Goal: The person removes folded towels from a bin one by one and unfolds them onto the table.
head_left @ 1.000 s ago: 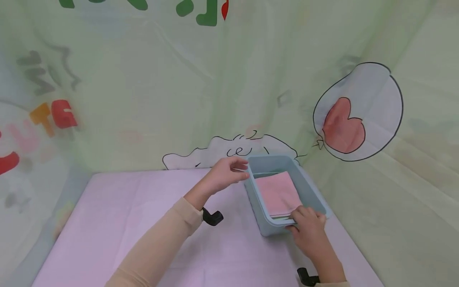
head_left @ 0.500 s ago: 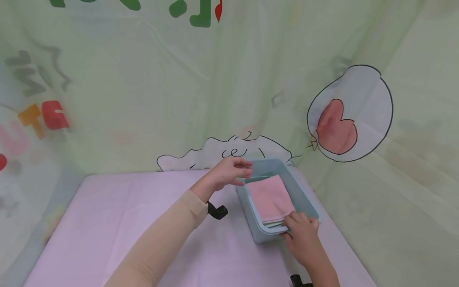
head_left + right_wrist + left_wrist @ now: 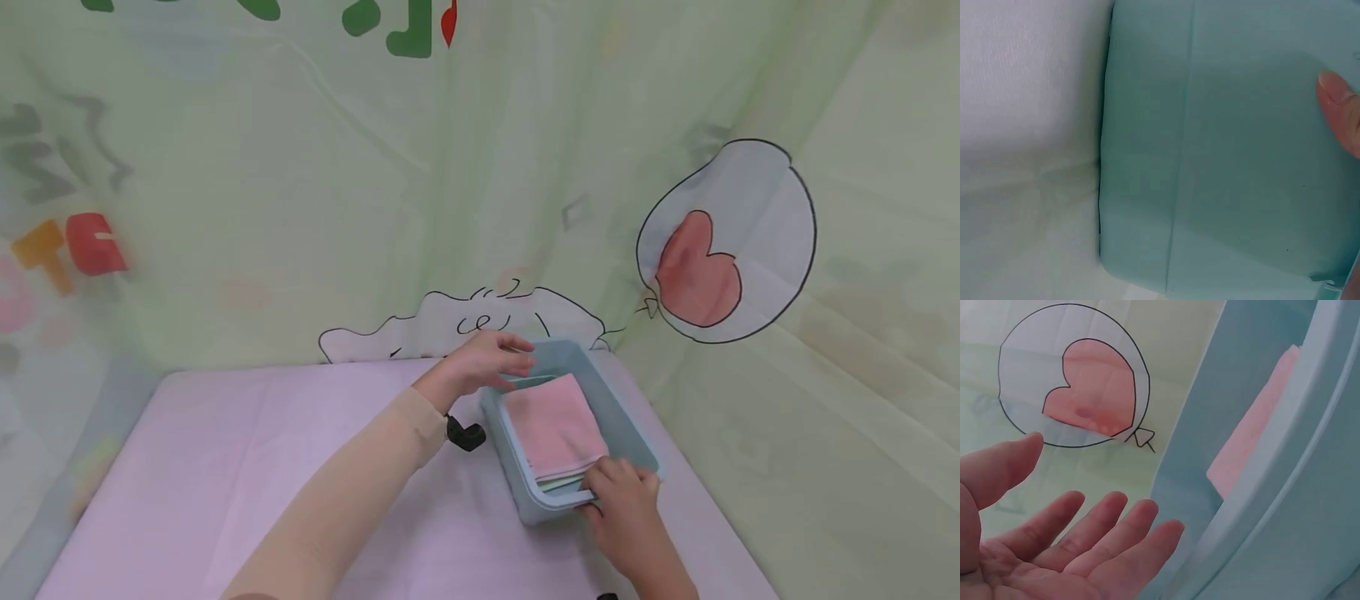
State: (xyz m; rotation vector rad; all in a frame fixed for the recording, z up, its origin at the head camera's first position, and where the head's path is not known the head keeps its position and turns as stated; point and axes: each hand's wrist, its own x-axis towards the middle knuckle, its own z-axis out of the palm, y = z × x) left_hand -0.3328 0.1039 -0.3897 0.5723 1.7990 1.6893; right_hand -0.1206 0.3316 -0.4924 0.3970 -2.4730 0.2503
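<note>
Nearest, the right hand (image 3: 622, 512) is clamped on the near rim of a light blue rectangular plastic bin (image 3: 617, 417), fingers curled over the edge and thumb against the outside of the end wall. That hold looks fully made. The bin appears to rest on the desk (image 3: 217, 467), spread with pale lilac cloth, close to its right edge.

Inside, a pink square of folded fabric (image 3: 555, 425) lies on top, with a thin pale green layer (image 3: 557, 482) showing beneath its near edge. Both sit within the walls, so the contents seem to be in place; how deep the stack goes cannot be told.

Farther off, the left hand (image 3: 483, 362) hovers at the far left rim, fingers extended, thumb apart, gripping nothing; whether a fingertip brushes the rim is unclear. The bin is therefore held at one end only, and settling its position looks unfinished. Behind hangs a pale green curtain (image 3: 300, 208).
</note>
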